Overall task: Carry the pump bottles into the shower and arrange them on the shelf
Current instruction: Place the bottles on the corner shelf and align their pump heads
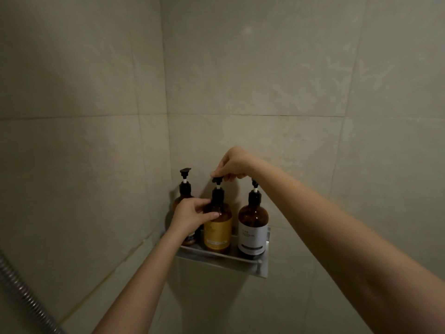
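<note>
Fingers of my left hand (192,214) are wrapped around the shoulder of the yellow-label bottle (218,227), thumb across its front, steadying it on the metal shelf (224,260) in the tiled corner. Furthest left, partly hidden behind that hand, the dark bottle (185,196) stands upright with its pump free. Up above the middle one, my right hand (232,165) has its fingertips pinched together on that bottle's pump head (218,180), as if to turn the spout. To the right, just beside it, the white-label bottle (253,229) stands upright near the shelf's outer end. All three sit on the shelf, so I judge the job nearly done. They look like rigid amber glass or plastic, probably weighty and slick when wet; the shoulder or body is the safer hold, not the thin pump stem.
</note>
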Motion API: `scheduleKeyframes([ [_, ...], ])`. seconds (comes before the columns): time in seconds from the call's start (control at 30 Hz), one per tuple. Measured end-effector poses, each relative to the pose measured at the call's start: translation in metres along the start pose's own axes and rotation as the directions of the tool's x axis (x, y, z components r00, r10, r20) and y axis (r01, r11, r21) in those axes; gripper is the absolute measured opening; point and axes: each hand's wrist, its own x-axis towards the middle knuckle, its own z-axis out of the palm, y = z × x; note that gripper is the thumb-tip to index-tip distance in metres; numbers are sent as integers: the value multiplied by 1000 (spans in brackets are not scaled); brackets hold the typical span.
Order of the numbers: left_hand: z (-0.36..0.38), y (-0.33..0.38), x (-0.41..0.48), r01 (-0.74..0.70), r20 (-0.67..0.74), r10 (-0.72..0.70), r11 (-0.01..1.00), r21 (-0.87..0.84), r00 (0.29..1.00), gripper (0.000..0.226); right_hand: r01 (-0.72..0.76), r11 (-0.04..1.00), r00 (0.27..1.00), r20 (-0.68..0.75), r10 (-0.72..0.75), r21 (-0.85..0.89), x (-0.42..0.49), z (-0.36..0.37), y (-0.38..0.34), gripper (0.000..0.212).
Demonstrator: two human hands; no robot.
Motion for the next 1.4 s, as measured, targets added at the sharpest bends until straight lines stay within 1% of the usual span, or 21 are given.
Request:
scheduleKeyframes([
  [0.13,1,-1,0,1,-9,-1,1000,-3,1000,60,-12,1000,999,-31,12,13,1,4,0,36],
  [0.23,2,-1,-1,-3,-14,3,1000,2,1000,60,1,1000,999,-35,-1,12,2,6,3,32],
  [0.3,2,0,-4,-7,-13,7,1000,13,1000,59,38,999,998,-50,-38,-3,2,7,2,30],
  [0.37,0,3,-7,-9,-21,9,1000,6,1000,56,114,993,987,-115,-114,-13,3,7,0,30],
  [0.4,-2,5,-10,-7,-63,6,1000,-12,998,51,161,987,973,-166,-162,-17,4,7,-2,29],
  [0.43,-3,7,-13,-7,-143,2,999,-33,990,42,210,977,955,-210,-211,-25,5,6,-5,27],
  [0.47,-6,7,-15,-11,-254,-2,999,-47,967,30,257,965,938,-228,-260,-41,7,5,-10,25],
  [0.53,-12,6,-20,-8,-479,-13,999,-41,878,16,331,938,920,-184,-345,-102,11,7,-21,21],
  [0.57,-15,4,-21,0,-551,-19,999,-33,834,15,350,926,917,-153,-370,-139,14,9,-26,22],
  [0.6,-18,1,-21,14,-588,-26,1000,-25,809,17,353,919,915,-138,-378,-176,17,13,-32,24],
  [0.63,-22,-3,-20,36,-592,-38,999,-14,805,21,342,918,918,-138,-372,-201,22,17,-37,26],
  [0.73,-29,-15,-11,141,-483,-80,986,92,872,48,278,933,937,-151,-316,-229,37,30,-49,38],
  [0.8,-30,-21,-4,189,-428,-118,973,129,896,64,238,935,947,-152,-284,-263,45,39,-53,44],
  [0.83,-29,-23,-1,199,-412,-133,973,121,901,64,228,934,950,-149,-275,-274,48,43,-54,44],
  [0.87,-29,-24,1,202,-396,-144,973,109,907,59,224,935,952,-145,-271,-276,52,46,-55,44],
  [0.93,-30,-27,2,201,-368,-154,975,92,917,41,224,936,955,-133,-267,-272,56,51,-55,43],
  [1.0,-30,-29,1,196,-356,-154,977,85,922,33,229,935,956,-120,-269,-271,59,52,-55,41],
  [1.13,-29,-25,-4,162,-393,-121,984,72,911,35,267,921,949,-86,-302,-283,61,51,-56,29],
  [1.23,-29,-23,-6,150,-398,-110,986,71,911,35,353,903,930,-13,-368,-246,61,47,-57,23],
  [1.33,-28,-24,-8,149,-397,-103,985,86,912,39,442,870,896,66,-439,-217,60,44,-55,37],
  [1.4,-28,-24,-7,151,-403,-96,983,108,910,46,476,863,880,101,-465,-172,60,42,-50,45],
])
